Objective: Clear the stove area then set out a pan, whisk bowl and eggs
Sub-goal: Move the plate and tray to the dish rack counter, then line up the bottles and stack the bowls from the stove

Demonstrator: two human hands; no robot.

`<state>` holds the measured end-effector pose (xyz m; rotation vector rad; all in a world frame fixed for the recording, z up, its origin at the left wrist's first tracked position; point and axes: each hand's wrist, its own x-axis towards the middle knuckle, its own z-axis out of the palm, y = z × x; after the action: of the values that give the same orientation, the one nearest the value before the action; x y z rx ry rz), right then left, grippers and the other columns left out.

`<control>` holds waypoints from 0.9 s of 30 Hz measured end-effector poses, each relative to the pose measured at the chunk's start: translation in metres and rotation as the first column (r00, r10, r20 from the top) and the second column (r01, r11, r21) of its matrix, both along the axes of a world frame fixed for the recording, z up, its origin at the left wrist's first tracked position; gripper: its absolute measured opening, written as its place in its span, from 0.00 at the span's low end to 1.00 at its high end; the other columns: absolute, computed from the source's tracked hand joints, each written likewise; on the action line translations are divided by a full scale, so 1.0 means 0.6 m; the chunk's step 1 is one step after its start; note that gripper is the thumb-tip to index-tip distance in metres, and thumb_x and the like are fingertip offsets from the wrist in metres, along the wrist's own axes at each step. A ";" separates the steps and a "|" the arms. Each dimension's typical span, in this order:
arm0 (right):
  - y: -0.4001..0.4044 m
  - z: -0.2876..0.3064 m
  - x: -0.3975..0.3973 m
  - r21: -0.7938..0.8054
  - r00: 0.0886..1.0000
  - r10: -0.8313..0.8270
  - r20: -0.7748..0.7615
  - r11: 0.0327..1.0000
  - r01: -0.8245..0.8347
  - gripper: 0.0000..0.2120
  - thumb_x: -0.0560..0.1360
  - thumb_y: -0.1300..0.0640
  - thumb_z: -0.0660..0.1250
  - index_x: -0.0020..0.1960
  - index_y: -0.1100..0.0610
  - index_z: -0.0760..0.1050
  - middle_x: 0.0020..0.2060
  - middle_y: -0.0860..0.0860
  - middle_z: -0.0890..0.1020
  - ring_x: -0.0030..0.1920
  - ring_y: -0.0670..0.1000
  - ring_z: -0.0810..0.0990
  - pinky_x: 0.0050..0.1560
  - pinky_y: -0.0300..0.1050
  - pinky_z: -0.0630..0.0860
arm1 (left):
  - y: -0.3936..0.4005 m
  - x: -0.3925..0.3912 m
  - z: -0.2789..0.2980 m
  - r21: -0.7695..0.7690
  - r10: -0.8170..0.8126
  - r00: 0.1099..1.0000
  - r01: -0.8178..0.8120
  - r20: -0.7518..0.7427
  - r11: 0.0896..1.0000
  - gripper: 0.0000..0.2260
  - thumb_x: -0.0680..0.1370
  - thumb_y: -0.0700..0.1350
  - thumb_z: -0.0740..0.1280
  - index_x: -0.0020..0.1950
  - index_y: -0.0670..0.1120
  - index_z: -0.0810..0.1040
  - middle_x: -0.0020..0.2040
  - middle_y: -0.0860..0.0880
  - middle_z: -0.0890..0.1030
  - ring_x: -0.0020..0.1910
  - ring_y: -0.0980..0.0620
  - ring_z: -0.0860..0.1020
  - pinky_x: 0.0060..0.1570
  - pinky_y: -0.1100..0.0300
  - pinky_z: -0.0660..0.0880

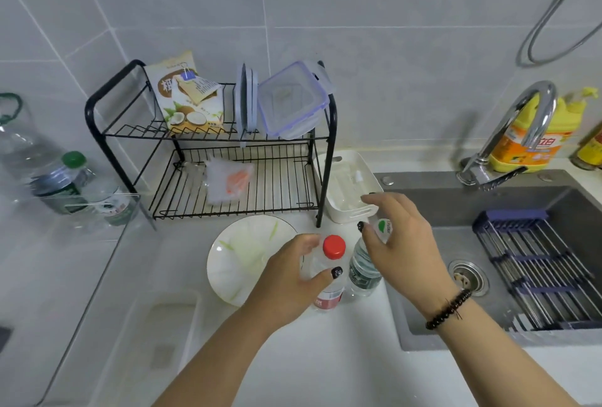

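A clear bottle with a red cap point(329, 273) stands on the white counter, and my left hand point(293, 276) grips its shoulder with thumb and fingers curled round it. Right beside it stands a second clear bottle with a green label point(363, 271). My right hand point(397, 240) covers its top, thumb and fingers curled round the neck. A white plate point(241, 253) with green streaks lies just left of the bottles. No pan, bowl or eggs are in view.
A black wire dish rack point(208, 152) holds a snack bag, plates and a lidded plastic box. A white tray point(345, 185) sits beside it. The grey sink point(456, 211) with a blue-framed rack point(537, 269), faucet and yellow detergent bottle is at right. Water bottles stand far left behind a glass panel.
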<state>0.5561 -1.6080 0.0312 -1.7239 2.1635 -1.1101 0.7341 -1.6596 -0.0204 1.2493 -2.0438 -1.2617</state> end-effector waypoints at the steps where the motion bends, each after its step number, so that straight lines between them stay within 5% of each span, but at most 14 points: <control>1: -0.001 0.011 0.010 -0.075 1.000 0.011 -0.007 0.997 -0.011 0.17 0.73 0.65 0.68 0.61 0.55 0.76 0.58 0.49 0.77 0.59 0.44 0.73 0.56 0.23 0.62 | 0.003 0.009 0.001 0.008 0.037 0.999 -0.037 -0.007 0.999 0.20 0.74 0.54 0.71 0.65 0.57 0.72 0.61 0.63 0.76 0.62 0.67 0.72 0.62 0.64 0.70; 5: -0.017 0.039 0.097 -0.286 0.982 0.190 0.015 0.942 -0.178 0.14 0.72 0.64 0.64 0.57 0.57 0.77 0.53 0.47 0.77 0.54 0.33 0.70 0.51 0.22 0.66 | 0.007 0.093 0.006 0.049 0.274 0.960 -0.272 -0.052 0.961 0.09 0.80 0.51 0.64 0.60 0.55 0.75 0.55 0.64 0.77 0.56 0.72 0.73 0.47 0.78 0.69; 10: -0.031 -0.008 0.228 -0.150 0.861 0.455 0.229 0.890 -0.430 0.13 0.74 0.62 0.64 0.57 0.54 0.77 0.53 0.44 0.77 0.55 0.41 0.75 0.55 0.33 0.73 | 0.018 0.233 -0.005 0.035 0.491 0.871 -0.492 0.020 0.870 0.07 0.81 0.49 0.62 0.57 0.56 0.76 0.51 0.64 0.77 0.50 0.72 0.73 0.42 0.79 0.66; 13: -0.030 -0.069 0.305 0.199 0.813 0.333 0.478 0.860 -0.469 0.11 0.76 0.61 0.64 0.56 0.51 0.74 0.53 0.45 0.77 0.47 0.42 0.77 0.46 0.32 0.74 | 0.038 0.302 -0.019 0.055 0.569 0.821 -0.571 0.054 0.819 0.07 0.81 0.49 0.61 0.57 0.57 0.75 0.52 0.66 0.76 0.52 0.70 0.73 0.43 0.77 0.67; 17: -0.026 -0.154 0.382 0.661 0.814 0.060 0.577 0.551 -0.509 0.23 0.76 0.50 0.64 0.68 0.56 0.63 0.54 0.51 0.76 0.43 0.48 0.76 0.39 0.43 0.77 | 0.061 0.359 -0.039 0.049 0.619 0.776 -0.627 0.118 0.777 0.09 0.81 0.48 0.62 0.60 0.54 0.75 0.55 0.61 0.77 0.51 0.69 0.73 0.42 0.79 0.67; 19: -0.021 -0.177 0.411 0.749 0.812 -0.007 0.584 0.392 -0.535 0.29 0.76 0.47 0.63 0.72 0.57 0.57 0.53 0.54 0.77 0.41 0.52 0.78 0.34 0.43 0.76 | 0.070 0.377 -0.048 0.066 0.629 0.766 -0.640 0.132 0.766 0.09 0.81 0.48 0.62 0.61 0.54 0.75 0.55 0.62 0.76 0.49 0.71 0.72 0.44 0.78 0.66; 22: -0.015 -0.203 0.440 0.794 0.807 -0.086 0.584 0.267 -0.546 0.29 0.76 0.48 0.62 0.71 0.58 0.54 0.49 0.60 0.82 0.36 0.56 0.79 0.39 0.48 0.78 | 0.082 0.394 -0.058 0.080 0.628 0.764 -0.642 0.144 0.763 0.09 0.81 0.48 0.62 0.60 0.55 0.75 0.53 0.64 0.76 0.49 0.72 0.72 0.43 0.79 0.66; 27: -0.018 -0.219 0.453 0.762 0.791 -0.067 0.608 0.327 -0.558 0.23 0.77 0.59 0.55 0.70 0.61 0.55 0.41 0.65 0.84 0.34 0.58 0.81 0.33 0.46 0.79 | 0.092 0.404 -0.076 0.073 0.591 0.792 -0.605 0.150 0.793 0.09 0.80 0.47 0.63 0.60 0.55 0.75 0.56 0.61 0.78 0.55 0.68 0.75 0.52 0.74 0.71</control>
<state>0.8281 -1.6189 -0.1001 -0.9292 1.4682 -0.0672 0.9766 -1.6043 -0.0660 1.8763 -1.4499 -1.0156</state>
